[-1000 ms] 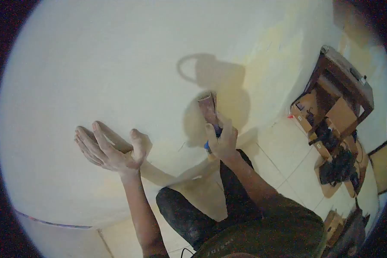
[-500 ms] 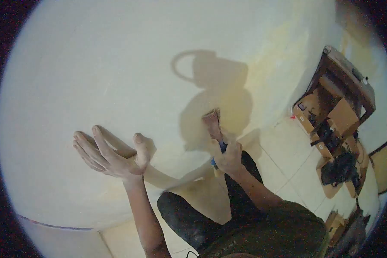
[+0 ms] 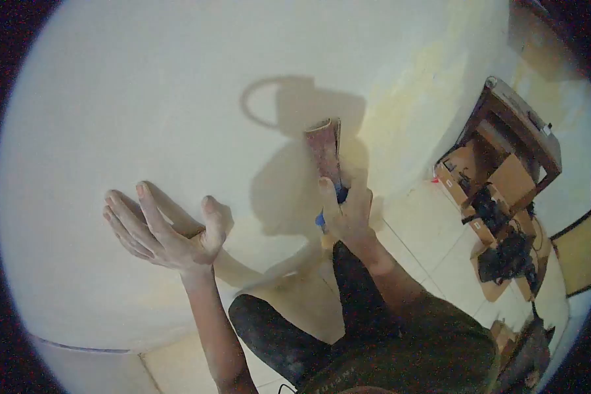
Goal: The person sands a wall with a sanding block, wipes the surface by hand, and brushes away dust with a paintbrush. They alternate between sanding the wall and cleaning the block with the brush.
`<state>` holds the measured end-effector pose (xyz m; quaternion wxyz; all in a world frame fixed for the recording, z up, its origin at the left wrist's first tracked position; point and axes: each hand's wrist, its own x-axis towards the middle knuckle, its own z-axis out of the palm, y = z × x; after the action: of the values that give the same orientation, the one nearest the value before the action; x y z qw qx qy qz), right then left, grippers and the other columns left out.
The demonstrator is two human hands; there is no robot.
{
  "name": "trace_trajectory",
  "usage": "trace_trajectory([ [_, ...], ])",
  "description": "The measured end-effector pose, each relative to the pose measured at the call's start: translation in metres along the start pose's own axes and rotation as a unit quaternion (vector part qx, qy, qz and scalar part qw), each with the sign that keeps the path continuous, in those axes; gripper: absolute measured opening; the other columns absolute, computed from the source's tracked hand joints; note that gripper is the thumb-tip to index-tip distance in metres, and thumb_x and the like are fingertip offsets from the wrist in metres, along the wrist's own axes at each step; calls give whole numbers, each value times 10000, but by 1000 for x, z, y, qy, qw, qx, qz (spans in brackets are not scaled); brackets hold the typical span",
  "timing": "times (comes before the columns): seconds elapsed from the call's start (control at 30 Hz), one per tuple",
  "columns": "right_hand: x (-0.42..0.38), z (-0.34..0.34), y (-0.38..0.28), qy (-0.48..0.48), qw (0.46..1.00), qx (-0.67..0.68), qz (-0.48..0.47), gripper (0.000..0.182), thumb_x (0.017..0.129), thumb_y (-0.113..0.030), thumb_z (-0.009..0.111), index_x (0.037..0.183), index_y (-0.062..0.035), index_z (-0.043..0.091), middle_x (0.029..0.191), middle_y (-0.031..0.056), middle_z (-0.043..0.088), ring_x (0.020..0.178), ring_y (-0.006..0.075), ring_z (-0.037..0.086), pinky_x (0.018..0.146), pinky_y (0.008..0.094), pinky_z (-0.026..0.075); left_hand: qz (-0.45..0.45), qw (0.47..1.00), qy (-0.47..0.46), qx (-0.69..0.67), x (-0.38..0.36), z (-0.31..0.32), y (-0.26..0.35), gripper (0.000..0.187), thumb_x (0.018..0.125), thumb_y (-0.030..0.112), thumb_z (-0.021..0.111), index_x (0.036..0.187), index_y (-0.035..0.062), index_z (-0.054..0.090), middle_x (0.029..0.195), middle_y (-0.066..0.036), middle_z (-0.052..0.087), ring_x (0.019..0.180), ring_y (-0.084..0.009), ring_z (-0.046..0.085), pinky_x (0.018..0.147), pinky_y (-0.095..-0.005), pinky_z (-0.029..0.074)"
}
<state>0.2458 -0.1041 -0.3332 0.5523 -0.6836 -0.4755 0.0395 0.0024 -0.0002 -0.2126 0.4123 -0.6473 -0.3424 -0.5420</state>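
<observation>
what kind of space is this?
Probably a room indoors under renovation: a bare pale wall with patchy yellowish areas, a tiled floor, and a cluttered wooden stand. The right hand holds a scraper-like tool against the wall.

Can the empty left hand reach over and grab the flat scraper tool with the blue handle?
Probably yes. The left hand is open and holds nothing, and only bare cream wall lies between it and the blue-handled scraper, which the right hand grips.
</observation>
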Motion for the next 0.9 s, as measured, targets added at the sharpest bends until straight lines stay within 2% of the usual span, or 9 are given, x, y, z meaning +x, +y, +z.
trace_trajectory([
  [0.1, -7, 8, 9, 84, 992, 26, -91, 340, 983, -154, 679, 1199, 42, 504, 734, 158, 674, 608, 258, 689, 568, 392, 542, -11, 1000, 1, 9, 5, -3, 4, 797, 830, 508, 646, 1496, 88, 530, 1597, -239, 419, 1500, -431, 361, 1222, -596, 283],
  [0.23, -23, 15, 18, 89, 985, -38, -141, 327, 989, -146, 666, 1210, 34, 507, 731, 158, 673, 597, 247, 683, 557, 403, 539, -9, 1000, 6, 7, 7, -3, 1, 798, 828, 510, 649, 1497, 93, 531, 1592, -243, 426, 1495, -438, 366, 1213, -599, 293],
  [0.3, -9, 3, 7, 43, 995, -56, -68, 349, 987, -135, 659, 1250, 36, 507, 780, 179, 695, 638, 254, 700, 582, 413, 548, -1, 1000, 18, -5, 6, -1, 2, 806, 825, 519, 654, 1502, 100, 528, 1593, -245, 425, 1494, -446, 365, 1208, -604, 297],
  [0.5, -23, 14, 14, 70, 996, -25, -49, 304, 989, -158, 672, 1173, 28, 519, 709, 160, 655, 581, 220, 669, 540, 392, 521, -2, 1000, 4, 6, 12, 1, 4, 791, 843, 531, 649, 1501, 107, 529, 1594, -240, 426, 1499, -434, 359, 1212, -594, 309],
  [0.6, -18, 15, 17, 95, 987, -10, -131, 298, 993, -165, 664, 1158, 37, 521, 705, 158, 652, 589, 218, 669, 542, 390, 519, -5, 1000, 0, 11, 8, 1, 4, 778, 852, 524, 641, 1499, 107, 529, 1595, -241, 422, 1497, -434, 362, 1216, -596, 308],
  [0.67, 6, -14, -22, 35, 998, -5, -50, 417, 966, -262, 682, 1206, 58, 564, 830, 224, 687, 716, 351, 707, 646, 477, 543, 2, 1000, 15, -4, 12, 0, 5, 778, 848, 516, 646, 1501, 109, 527, 1596, -241, 420, 1495, -439, 365, 1215, -599, 307],
  [0.73, 12, -21, -35, 4, 1000, 11, 27, 478, 953, -331, 692, 1196, 67, 591, 868, 253, 703, 756, 419, 722, 685, 520, 552, 1, 1000, 14, -6, 10, 0, 5, 780, 844, 509, 650, 1502, 110, 525, 1598, -239, 418, 1491, -441, 370, 1214, -601, 307],
  [0.8, 10, -19, -39, 15, 994, 43, 94, 479, 956, -372, 696, 1127, 65, 602, 819, 245, 701, 712, 421, 714, 659, 519, 545, -1, 1000, 8, 2, 11, 0, 5, 782, 841, 503, 654, 1503, 108, 523, 1600, -236, 416, 1487, -442, 376, 1213, -603, 309],
  [0.9, -26, 12, 11, 70, 997, 20, 17, 498, 940, -424, 715, 1055, 43, 587, 743, 231, 679, 652, 417, 697, 610, 518, 528, -2, 1000, 11, 0, 12, -4, 6, 785, 840, 500, 659, 1506, 109, 521, 1607, -230, 409, 1486, -439, 379, 1213, -603, 308],
])
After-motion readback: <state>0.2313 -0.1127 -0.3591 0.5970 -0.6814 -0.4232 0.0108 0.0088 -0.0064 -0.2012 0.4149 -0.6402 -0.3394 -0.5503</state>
